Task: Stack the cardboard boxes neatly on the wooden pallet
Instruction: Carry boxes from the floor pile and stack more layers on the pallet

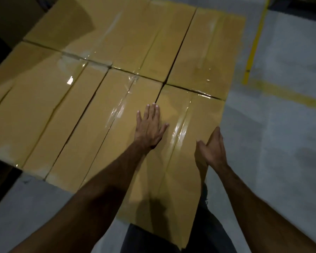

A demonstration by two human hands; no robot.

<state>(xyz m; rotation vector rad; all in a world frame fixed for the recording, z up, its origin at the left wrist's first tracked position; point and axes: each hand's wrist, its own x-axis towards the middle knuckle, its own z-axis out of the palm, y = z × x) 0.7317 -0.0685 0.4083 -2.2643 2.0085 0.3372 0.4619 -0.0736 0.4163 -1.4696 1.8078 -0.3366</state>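
Broadly, a flat layer of tan, tape-sealed cardboard boxes (106, 57) is filling most of the view, packed side by side with dark seams running between them; whatever is lying beneath them is hidden, so the wooden pallet cannot be seen. Around the stack the pale grey concrete floor (281, 143) is showing to the right and along the near edge, and a yellow painted floor line (254, 42) is running from far to near on the right, meeting a fainter yellow band that crosses toward the right edge.

Nearest the person, a long tan cardboard box with a glossy clear tape strip down its middle (179, 161) is lying at the right end of the near row. Its far end is butting against the far row, its left side is sitting against its neighbour, and its near end is sticking out past the others toward the person's dark trousers (212, 234).

The left hand (150, 126) is lying palm down on this box beside its left seam, fingers straight and slightly spread, pressing flat and gripping nothing. The right hand (211, 148) is resting against the box's right edge, thumb over the top face and fingers pointing far along the side, loosely extended rather than curled round it.
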